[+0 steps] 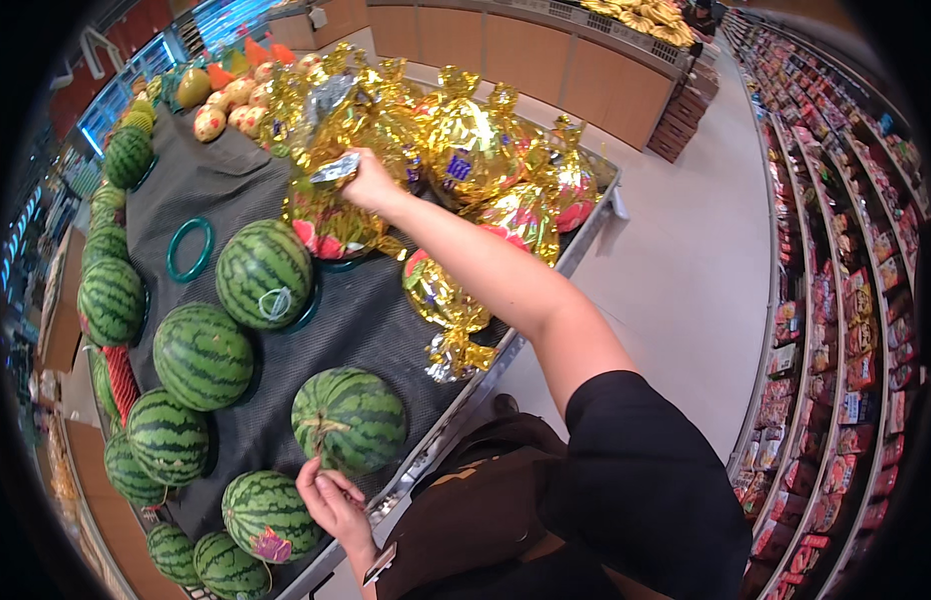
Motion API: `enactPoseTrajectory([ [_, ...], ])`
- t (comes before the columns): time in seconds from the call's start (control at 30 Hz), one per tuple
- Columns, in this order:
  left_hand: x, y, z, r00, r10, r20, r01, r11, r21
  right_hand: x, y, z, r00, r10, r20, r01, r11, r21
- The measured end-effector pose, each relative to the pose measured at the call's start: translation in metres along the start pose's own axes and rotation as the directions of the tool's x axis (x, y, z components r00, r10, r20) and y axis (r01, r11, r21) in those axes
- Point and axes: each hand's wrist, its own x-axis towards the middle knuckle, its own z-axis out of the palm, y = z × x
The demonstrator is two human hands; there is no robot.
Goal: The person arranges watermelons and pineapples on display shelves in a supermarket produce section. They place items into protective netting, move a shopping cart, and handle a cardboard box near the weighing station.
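Note:
My right hand (372, 182) reaches to the pile of melons wrapped in gold foil film (465, 142), closed around a piece of crumpled silvery-gold wrapping film (335, 168). A wrapped bundle with red patterned paper (334, 225) lies just below it. Low in the picture, my left hand (334, 499) is beside the dry stem end of a watermelon (349, 420), fingers curled; whether it pinches the stem I cannot tell. Another watermelon with a purple-pink sticker (270, 516) lies left of that hand. One gold-wrapped melon (447, 292) rests under my right forearm.
A dark mesh cloth (233, 180) covers the sloping display stand, edged by a metal rail (465, 397). More watermelons (203, 356) line the left, near an unoccupied teal ring (189, 250). Packaged goods fill shelves (825, 337) at right. A person (702, 19) stands far off near bananas (645, 19).

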Motion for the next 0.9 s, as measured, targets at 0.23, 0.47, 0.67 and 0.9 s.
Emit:
enactPoseTrajectory([
  [0.23,0.097,0.056,0.080,0.979,0.123,0.162,-0.185,0.869,0.459,0.021,-0.005,-0.008,0.997,0.015,0.073,-0.045,0.900,0.433],
  [0.47,0.244,0.013,0.164,0.977,0.015,0.214,-0.166,0.688,0.707,0.023,0.007,-0.028,0.914,-0.013,0.405,-0.122,0.944,0.306],
  [0.67,0.303,-0.038,0.177,0.965,-0.190,0.179,0.016,0.728,0.685,0.031,0.007,-0.036,0.844,-0.258,0.470,0.179,0.962,0.208],
  [0.9,0.316,-0.067,0.159,0.929,-0.137,-0.345,0.280,0.868,0.410,0.031,0.010,-0.011,0.794,-0.422,0.438,0.256,0.885,0.389],
])
